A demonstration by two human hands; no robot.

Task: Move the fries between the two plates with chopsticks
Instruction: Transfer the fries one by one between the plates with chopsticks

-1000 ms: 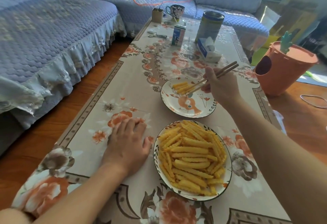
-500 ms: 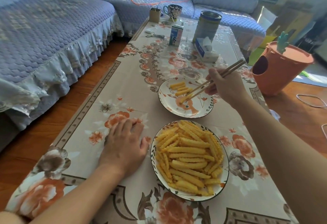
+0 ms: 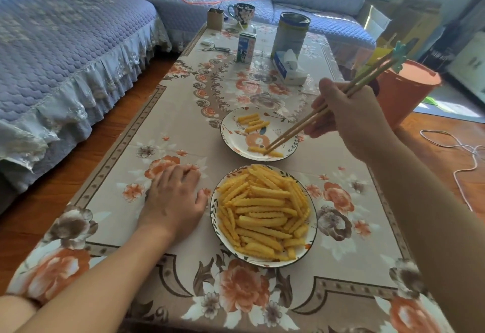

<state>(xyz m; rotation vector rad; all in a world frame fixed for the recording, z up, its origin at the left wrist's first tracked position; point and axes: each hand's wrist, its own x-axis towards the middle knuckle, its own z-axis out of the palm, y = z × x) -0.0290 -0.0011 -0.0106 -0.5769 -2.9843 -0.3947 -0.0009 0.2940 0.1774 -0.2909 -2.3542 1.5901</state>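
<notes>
Two patterned plates stand on the floral tablecloth. The near plate (image 3: 312, 230) is heaped with crinkle-cut fries (image 3: 262, 211). The far plate (image 3: 225, 135) holds a few fries (image 3: 252, 122) at its back and one fry (image 3: 265, 151) at its front edge. My right hand (image 3: 349, 120) grips wooden chopsticks (image 3: 301, 125); their tips touch that front fry. My left hand (image 3: 173, 198) lies flat on the cloth, left of the near plate.
At the table's far end stand a milk carton (image 3: 246, 47), a tall tin (image 3: 290, 34), a tissue box (image 3: 288, 70), a mug (image 3: 242, 13), a small brown box (image 3: 215, 18) and keys (image 3: 215, 49). An orange bin (image 3: 404, 93) stands right of the table; a blue sofa (image 3: 65, 43) runs along the left.
My right hand has drawn back toward me, and the chopstick tips went from the fries at the far plate's back to its front edge, where a fry now lies. My left hand has stayed put.
</notes>
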